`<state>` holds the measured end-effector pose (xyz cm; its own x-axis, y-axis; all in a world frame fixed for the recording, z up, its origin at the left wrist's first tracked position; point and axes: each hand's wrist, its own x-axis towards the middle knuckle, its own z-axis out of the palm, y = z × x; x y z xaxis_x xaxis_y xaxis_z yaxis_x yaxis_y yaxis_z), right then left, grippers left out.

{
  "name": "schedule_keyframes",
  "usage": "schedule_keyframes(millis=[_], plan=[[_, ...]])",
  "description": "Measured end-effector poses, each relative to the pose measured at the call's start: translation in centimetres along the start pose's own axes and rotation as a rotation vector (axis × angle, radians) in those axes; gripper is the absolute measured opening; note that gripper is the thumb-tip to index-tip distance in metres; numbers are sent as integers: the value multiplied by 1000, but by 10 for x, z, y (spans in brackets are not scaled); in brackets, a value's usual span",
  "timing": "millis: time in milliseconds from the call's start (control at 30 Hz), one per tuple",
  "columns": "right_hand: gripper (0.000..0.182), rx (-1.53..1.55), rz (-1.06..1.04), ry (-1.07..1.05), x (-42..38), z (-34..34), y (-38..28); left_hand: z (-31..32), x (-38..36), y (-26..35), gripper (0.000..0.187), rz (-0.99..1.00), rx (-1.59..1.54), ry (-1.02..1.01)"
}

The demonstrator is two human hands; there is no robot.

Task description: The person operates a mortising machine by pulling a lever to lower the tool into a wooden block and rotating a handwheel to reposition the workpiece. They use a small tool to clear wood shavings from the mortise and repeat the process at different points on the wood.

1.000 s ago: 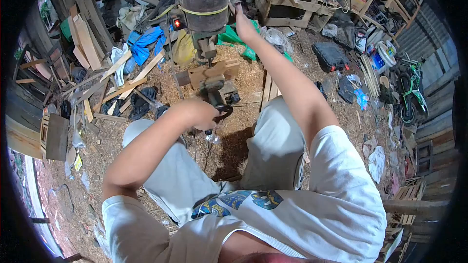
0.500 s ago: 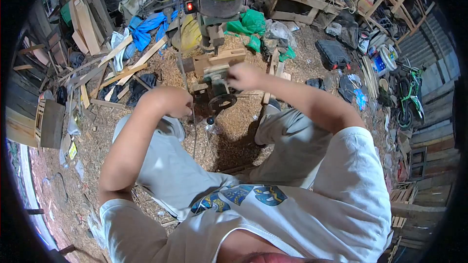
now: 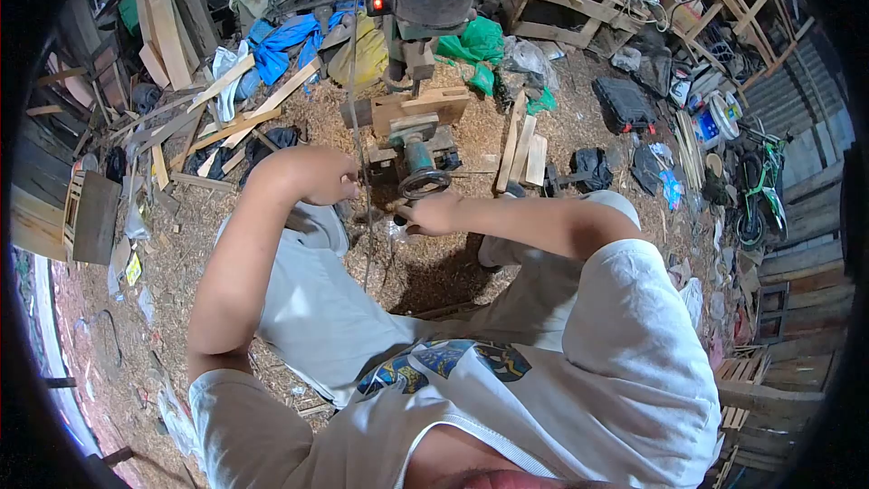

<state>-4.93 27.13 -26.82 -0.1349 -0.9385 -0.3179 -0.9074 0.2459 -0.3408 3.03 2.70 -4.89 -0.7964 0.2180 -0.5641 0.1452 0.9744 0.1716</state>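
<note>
A machine with a round motor housing (image 3: pixel 437 0) stands in front of me, its tool pointing down over a wooden block (image 3: pixel 425 110). That block sits in a vise (image 3: pixel 418 156), which has a dark handwheel (image 3: pixel 424 183) on its near side. Just below the wheel, my right hand (image 3: pixel 433 215) is closed at a black ball knob (image 3: pixel 399 220), whose end shows past the fingers. My left hand (image 3: pixel 324 178) is curled left of the vise, close to a thin upright cord or rod (image 3: pixel 358 109). What its fingers hold, if anything, is hidden.
A red-lit switch (image 3: pixel 377 3) is on the machine. Wood offcuts (image 3: pixel 520 149) lie right of it, with more boards and a blue plastic bag (image 3: pixel 288 52) on the left. A black case (image 3: pixel 625 102) and a green bike (image 3: pixel 760 172) stand farther right. Shavings cover the ground.
My right hand has come down from beside the vise to the black knob. My left hand stays curled in about the same place. The view has shifted slightly.
</note>
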Motion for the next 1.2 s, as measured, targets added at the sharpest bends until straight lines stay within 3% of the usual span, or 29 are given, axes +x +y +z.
schedule_keyframes(millis=[100, 167, 367, 667, 1200], plan=[[51, 85, 117, -150, 23, 21, -2, 5, -6, -9, 45, 31, -34, 36], [46, 120, 169, -2, 33, 37, -1, 6, -7, -12, 47, 36, -51, 54], [37, 189, 115, -37, 38, 36, 11, 2, -10, -12, 50, 4, -45, 14], [38, 256, 216, 35, 45, 43, -2, -7, -6, 4, 53, -30, -38, -33], [40, 228, 208, 98, 46, 56, 2, -15, 22, 23, 54, -20, 0, -14]])
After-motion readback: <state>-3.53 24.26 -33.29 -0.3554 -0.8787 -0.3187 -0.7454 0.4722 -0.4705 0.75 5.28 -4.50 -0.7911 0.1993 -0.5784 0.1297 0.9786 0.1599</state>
